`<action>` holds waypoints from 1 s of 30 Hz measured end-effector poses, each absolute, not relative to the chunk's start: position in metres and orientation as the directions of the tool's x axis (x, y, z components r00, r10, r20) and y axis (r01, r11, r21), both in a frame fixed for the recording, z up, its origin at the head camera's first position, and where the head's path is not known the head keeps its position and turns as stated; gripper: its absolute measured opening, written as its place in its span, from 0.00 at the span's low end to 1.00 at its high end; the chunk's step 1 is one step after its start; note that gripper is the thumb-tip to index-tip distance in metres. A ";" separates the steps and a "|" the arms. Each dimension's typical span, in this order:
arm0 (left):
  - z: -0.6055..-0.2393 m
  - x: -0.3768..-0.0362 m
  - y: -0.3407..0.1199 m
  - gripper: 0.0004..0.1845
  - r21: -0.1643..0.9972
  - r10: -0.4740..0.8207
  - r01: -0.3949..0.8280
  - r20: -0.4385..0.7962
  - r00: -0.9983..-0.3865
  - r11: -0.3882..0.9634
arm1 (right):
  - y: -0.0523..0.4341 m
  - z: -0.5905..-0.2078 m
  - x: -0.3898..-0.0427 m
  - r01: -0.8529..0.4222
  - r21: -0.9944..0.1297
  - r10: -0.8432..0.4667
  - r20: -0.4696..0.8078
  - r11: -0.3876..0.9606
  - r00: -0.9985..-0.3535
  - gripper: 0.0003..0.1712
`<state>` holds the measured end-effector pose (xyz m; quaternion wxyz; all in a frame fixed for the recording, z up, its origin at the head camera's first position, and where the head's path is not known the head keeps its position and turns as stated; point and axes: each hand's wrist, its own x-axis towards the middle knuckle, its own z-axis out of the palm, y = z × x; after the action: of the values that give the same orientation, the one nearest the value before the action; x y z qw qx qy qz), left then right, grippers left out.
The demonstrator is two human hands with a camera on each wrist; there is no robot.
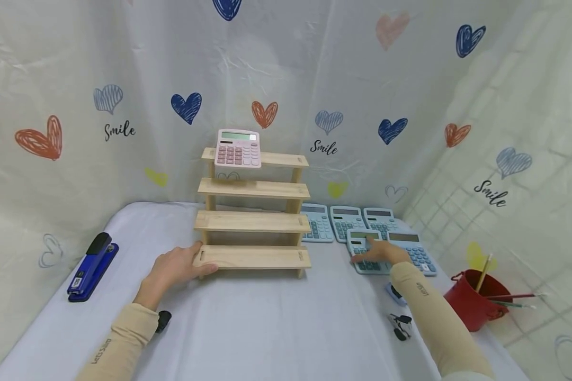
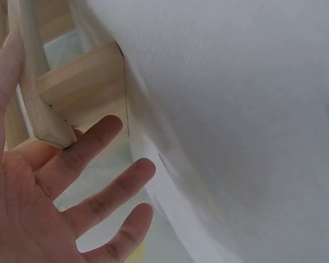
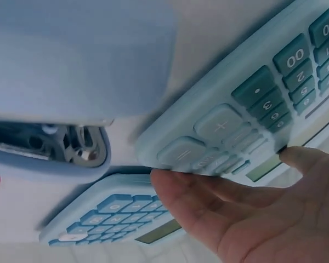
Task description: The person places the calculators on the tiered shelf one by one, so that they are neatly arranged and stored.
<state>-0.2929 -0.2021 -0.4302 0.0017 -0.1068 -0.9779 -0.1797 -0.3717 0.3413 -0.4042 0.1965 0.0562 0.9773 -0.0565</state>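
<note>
Left hand (image 1: pixel 178 269) rests against the left end of the bottom step of the wooden stepped rack (image 1: pixel 253 222). The left wrist view shows the fingers (image 2: pixel 93 143) straight and spread, palm open, the corner of the step lying against the base of the fingers; nothing gripped.

Right hand (image 1: pixel 378 253) lies on a blue calculator (image 1: pixel 368 253) on the right half of the table (image 1: pixel 276 323), just right of the rack's foot. In the right wrist view the thumb (image 3: pixel 310 161) is over the key face near the display and the fingers (image 3: pixel 197 194) curl under the near edge, so the hand grips this calculator, which sits tilted in that view.

A second blue calculator (image 1: pixel 414 251) lies touching or just beside the held one, on its right. Three more blue calculators (image 1: pixel 348 222) lie in a row behind, toward the table's back edge.

A pink calculator (image 1: pixel 238 148) stands on the top step of the rack, at its left end, leaning back. The other three steps carry nothing.

Blue stapler (image 1: pixel 92 267) near the left edge of the table. Red bucket (image 1: pixel 472 304) with pencils at the right edge. A small black and white binder clip (image 1: pixel 400 325) beside the right forearm; a small dark object (image 1: pixel 163 320) by the left sleeve, too small to tell.
</note>
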 end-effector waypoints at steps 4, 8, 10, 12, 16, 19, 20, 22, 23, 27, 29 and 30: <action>-0.429 -0.292 -0.202 0.50 0.349 0.201 0.204 0.044 -0.979 0.915 | 0.339 -0.405 -0.374 0.120 -0.092 0.077 -0.378 0.989 -0.923 0.68; -0.428 -0.291 -0.202 0.50 0.349 0.206 0.208 0.044 -0.978 0.914 | 0.340 -0.403 -0.376 0.115 -0.082 0.078 -0.361 0.990 -0.929 0.67; -0.429 -0.292 -0.202 0.50 0.353 0.209 0.210 0.040 -0.977 0.912 | 0.341 -0.400 -0.374 0.121 -0.092 0.081 -0.354 0.988 -0.932 0.66; -0.429 -0.292 -0.202 0.51 0.358 0.212 0.211 0.036 -0.977 0.910 | 0.343 -0.394 -0.372 0.116 -0.117 0.069 -0.344 0.986 -0.936 0.66; -0.430 -0.293 -0.202 0.51 0.355 0.208 0.208 0.037 -0.977 0.911 | 0.345 -0.378 -0.368 0.080 -0.195 0.017 -0.304 0.978 -0.953 0.67; -0.430 -0.293 -0.203 0.51 0.353 0.203 0.205 0.041 -0.978 0.913 | 0.342 -0.365 -0.370 0.036 -0.248 -0.033 -0.267 0.968 -0.963 0.66; -0.431 -0.293 -0.203 0.51 0.354 0.205 0.206 0.042 -0.978 0.912 | 0.340 -0.360 -0.371 0.016 -0.261 -0.052 -0.254 0.965 -0.966 0.65; -0.431 -0.294 -0.203 0.51 0.357 0.203 0.204 0.040 -0.978 0.912 | 0.335 -0.352 -0.376 -0.010 -0.275 -0.075 -0.226 0.961 -0.971 0.63; -0.431 -0.294 -0.202 0.51 0.357 0.203 0.203 0.039 -0.978 0.912 | 0.332 -0.348 -0.379 -0.021 -0.276 -0.082 -0.210 0.961 -0.974 0.62; -0.432 -0.295 -0.202 0.51 0.355 0.200 0.197 0.029 -0.979 0.914 | 0.314 -0.327 -0.391 -0.053 -0.275 -0.097 -0.149 0.960 -0.984 0.61; -0.432 -0.295 -0.202 0.51 0.355 0.199 0.196 0.029 -0.979 0.914 | 0.302 -0.316 -0.397 -0.067 -0.271 -0.101 -0.115 0.960 -0.988 0.61; -0.432 -0.295 -0.202 0.51 0.356 0.198 0.195 0.029 -0.980 0.914 | 0.295 -0.310 -0.399 -0.069 -0.277 -0.102 -0.103 0.958 -0.989 0.61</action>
<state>-0.2950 -0.2020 -0.4323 -0.0039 -0.1003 -0.9782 -0.1816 -0.3993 0.2953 -0.3098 0.0582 -0.0433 0.9878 -0.1375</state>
